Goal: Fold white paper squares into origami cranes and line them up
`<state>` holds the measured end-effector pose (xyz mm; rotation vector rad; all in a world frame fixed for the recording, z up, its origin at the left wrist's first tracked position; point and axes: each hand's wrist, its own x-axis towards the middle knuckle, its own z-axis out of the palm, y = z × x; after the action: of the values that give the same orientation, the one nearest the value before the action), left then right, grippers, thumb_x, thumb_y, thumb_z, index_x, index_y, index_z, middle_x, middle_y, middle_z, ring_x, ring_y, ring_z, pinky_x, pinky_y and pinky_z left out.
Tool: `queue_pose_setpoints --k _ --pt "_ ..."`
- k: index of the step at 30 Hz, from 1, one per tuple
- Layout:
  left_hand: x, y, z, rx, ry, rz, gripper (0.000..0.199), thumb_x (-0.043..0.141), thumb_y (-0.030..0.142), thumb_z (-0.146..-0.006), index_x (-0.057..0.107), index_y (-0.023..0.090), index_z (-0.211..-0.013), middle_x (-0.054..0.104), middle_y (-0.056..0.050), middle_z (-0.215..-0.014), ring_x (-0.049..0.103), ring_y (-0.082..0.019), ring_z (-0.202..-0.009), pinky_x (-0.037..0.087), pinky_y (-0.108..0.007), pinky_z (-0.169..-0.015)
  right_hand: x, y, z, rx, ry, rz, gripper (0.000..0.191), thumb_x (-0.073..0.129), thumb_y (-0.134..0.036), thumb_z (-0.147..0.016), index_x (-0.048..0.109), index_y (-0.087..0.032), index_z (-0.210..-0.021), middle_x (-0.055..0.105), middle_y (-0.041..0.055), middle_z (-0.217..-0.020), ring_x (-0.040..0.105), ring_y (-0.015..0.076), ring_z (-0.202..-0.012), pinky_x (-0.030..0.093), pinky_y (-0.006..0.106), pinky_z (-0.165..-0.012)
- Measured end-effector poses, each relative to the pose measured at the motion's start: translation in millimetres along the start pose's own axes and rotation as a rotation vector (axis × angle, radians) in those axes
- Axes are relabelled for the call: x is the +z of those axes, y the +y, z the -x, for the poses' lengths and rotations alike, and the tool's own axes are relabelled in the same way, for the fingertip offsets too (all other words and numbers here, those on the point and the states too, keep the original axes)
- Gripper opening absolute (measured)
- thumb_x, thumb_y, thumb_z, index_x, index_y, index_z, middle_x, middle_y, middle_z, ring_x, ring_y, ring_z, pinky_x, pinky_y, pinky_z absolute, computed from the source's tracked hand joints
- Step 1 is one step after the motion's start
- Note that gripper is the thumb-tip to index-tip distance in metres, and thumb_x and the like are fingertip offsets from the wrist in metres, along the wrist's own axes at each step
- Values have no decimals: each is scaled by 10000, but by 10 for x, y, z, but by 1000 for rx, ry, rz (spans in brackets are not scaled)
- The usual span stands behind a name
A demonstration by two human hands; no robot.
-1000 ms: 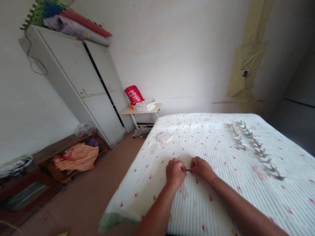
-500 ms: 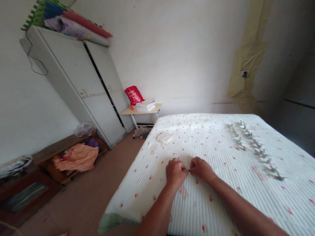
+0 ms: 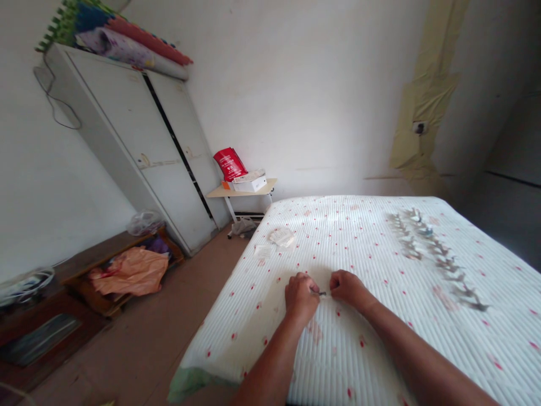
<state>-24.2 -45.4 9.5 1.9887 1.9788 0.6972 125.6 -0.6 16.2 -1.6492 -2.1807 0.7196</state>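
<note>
Over the quilted bedspread [image 3: 296, 349], my left hand [image 3: 301, 294] is closed in a pinch on a small dark thin piece [image 3: 322, 293], whose tip sticks out to the right. Its kind is too small to tell. A short gap away, my right hand [image 3: 349, 286] is closed, fingertips pressed together and facing that tip. Whatever it may hold is hidden. To the right lie rows of small grey-brown pieces [image 3: 448, 262], several of them, blurred and with jutting ends. Beyond my left hand rest a whitish packet [image 3: 282, 237] and a printed slip [image 3: 263, 251].
A small table [image 3: 220, 192] with a red bag [image 3: 230, 164] and a white box [image 3: 253, 182] stands past the bed. At left are a tall wardrobe [image 3: 127, 124] and a low wooden cabinet [image 3: 42, 316] with an orange plastic bag [image 3: 133, 270].
My right hand has shifted slightly right, away from my left hand. More of the small dark piece now shows between them. My left hand has barely moved.
</note>
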Motion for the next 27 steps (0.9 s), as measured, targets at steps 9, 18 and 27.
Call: queue_pose_setpoints --k 9,18,27 --pt "-24 31 25 6 40 27 174 568 66 -620 640 218 -666 600 11 -851 523 -143 -866 383 -256 -772 29 -141 112 30 103 75 27 587 -184 -615 585 -160 -626 584 34 -717 507 118 -610 313 204 -518" --pt "-29 17 64 22 58 74 210 557 62 -626 629 216 -749 606 10 -882 515 -151 -891 377 -269 -810 15 6 131 -156 44 -16 241 501 -66 -606 636 -156 -785 573 48 -848 551 135 -761 382 207 -673" --pt "-15 12 73 53 75 84 144 592 119 -627 642 211 -726 600 0 -883 510 -157 -893 380 -278 -818 30 35 168 -230 41 -70 202 462 -51 -603 591 -172 -699 555 8 -774 522 110 -699 363 191 -634"
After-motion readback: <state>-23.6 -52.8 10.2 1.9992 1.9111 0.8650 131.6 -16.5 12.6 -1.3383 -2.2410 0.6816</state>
